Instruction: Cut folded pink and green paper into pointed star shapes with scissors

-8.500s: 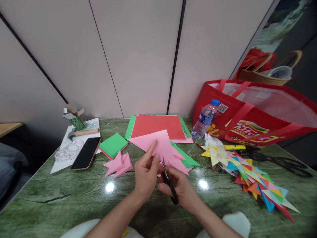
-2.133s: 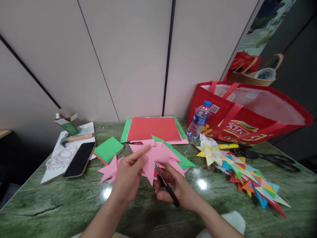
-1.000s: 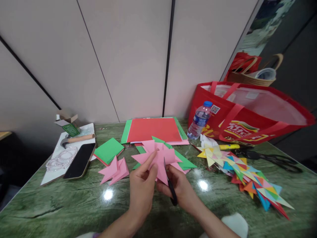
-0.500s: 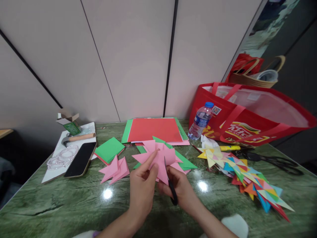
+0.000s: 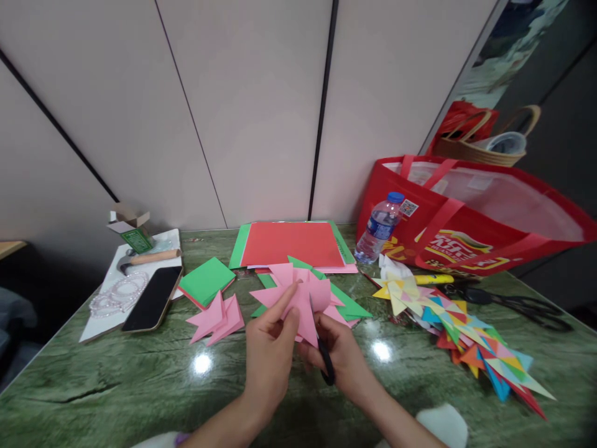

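My left hand [image 5: 270,351] pinches a pink star-shaped piece of paper [image 5: 275,297], thumb and forefinger on its face. In my right hand [image 5: 338,348] are black-handled scissors [image 5: 327,367], their blade lying against the pink paper. Right of the blade one flap of the paper curls over. Behind the held piece lie green paper pieces [image 5: 357,305], partly hidden by it. Left of my left hand rest folded pink paper pieces [image 5: 218,317], next to a stack of green squares [image 5: 208,281].
Red and green sheets [image 5: 293,242] lie by the wall. To the left are a phone [image 5: 153,300], a hammer [image 5: 153,256], beads and a small box. On the right stand a water bottle [image 5: 379,230] and red bag [image 5: 466,218], beside colourful paper stars [image 5: 471,330] and other scissors [image 5: 517,305].
Both hands keep the same hold on the paper and scissors. The whole view has shifted very slightly; nothing else visibly differs.
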Motion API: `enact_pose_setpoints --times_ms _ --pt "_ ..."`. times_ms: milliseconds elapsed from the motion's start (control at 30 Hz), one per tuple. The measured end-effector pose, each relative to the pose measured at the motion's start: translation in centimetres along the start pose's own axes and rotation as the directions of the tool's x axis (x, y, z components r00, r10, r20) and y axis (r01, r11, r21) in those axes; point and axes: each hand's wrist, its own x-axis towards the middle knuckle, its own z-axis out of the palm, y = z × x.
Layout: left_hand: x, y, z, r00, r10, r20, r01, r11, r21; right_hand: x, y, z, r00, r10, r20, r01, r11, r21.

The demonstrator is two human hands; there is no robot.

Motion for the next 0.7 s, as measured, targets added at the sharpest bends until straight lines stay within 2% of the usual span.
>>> enact_pose_setpoints --times_ms 333,567,700 --pt "-0.4 0.5 0.3 0.999 -0.051 0.019 0.051 0.999 0.017 -0.1 0.5 0.1 0.999 0.032 -0.021 -0.033 0.998 -0.057" --pt "-0.2 -0.2 0.0 0.999 0.02 0.035 -0.024 0.995 0.094 0.1 0.8 -0.6 0.999 -0.045 -0.01 0.044 0.992 -0.117" --pt "-0.3 -0.5 -0.1 0.999 0.007 0.045 -0.012 0.995 0.097 0.1 0.5 -0.6 0.997 -0.075 -0.011 0.073 0.988 -0.133"
